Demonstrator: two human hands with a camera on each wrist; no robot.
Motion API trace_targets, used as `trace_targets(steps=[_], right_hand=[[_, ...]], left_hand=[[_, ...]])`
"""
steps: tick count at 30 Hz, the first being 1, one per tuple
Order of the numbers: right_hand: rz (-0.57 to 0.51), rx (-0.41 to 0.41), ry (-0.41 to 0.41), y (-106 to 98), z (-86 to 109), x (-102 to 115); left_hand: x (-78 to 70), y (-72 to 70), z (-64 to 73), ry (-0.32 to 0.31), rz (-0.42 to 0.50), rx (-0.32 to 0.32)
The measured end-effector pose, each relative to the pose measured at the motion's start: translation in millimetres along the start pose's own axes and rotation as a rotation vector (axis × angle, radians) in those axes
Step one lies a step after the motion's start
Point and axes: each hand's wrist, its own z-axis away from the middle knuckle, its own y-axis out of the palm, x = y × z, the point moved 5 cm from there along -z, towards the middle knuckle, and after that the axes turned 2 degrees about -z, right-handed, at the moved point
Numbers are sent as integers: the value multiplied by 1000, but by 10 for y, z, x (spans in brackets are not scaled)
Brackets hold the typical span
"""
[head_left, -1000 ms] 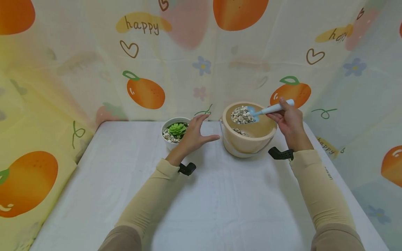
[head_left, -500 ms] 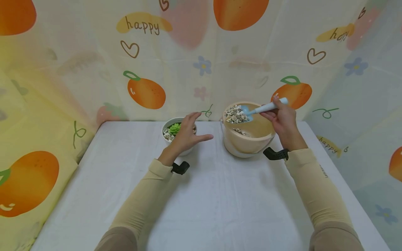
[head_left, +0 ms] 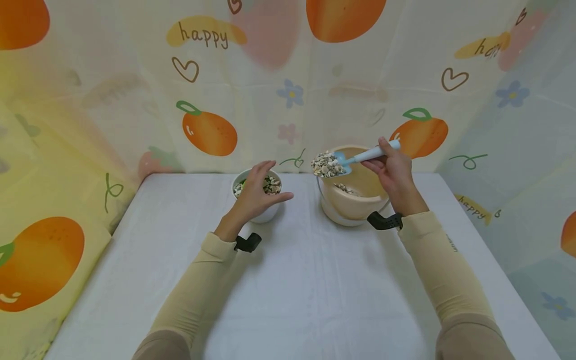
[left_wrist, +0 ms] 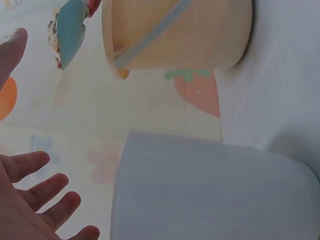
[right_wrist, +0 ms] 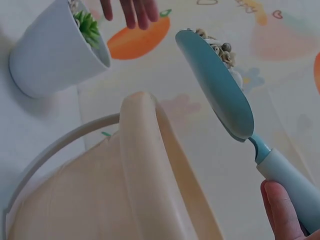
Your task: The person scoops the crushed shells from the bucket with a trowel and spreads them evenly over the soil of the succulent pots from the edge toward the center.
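While right fingers (head_left: 377,166) grip loaded scoop (right_wrist: 217,87), left fingers (left_wrist: 50,189) near succulent (right_wrist: 88,27)

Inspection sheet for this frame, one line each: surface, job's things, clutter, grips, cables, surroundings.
Surface: white tabletop, lightly creased.
Job's things: blue scoop, loaded with pebble-like bits, raised above the rim of the tan bucket; white pot, upright, holding a green plant and similar bits.
Clutter: nothing seen.
Grips: right grip holds the blue scoop; left grip, fingers extended, is near the white pot, holding nothing.
Cables: nothing seen.
Surroundings: fruit-print backdrop behind and at both sides.
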Motion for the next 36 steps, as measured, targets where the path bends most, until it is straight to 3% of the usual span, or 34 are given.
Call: trace_targets(steps=[10,21,36], right_hand=[[-48,1,16,109,-17,-114],[-19,0,31,232,-46,-254],[-6,24,91,427,-64,-535]], left_hand=[[120,-129,39,-10,-28,-48],[254,-270,78,-20,-34,-83],[496,-376,165,-62,-8,-60]])
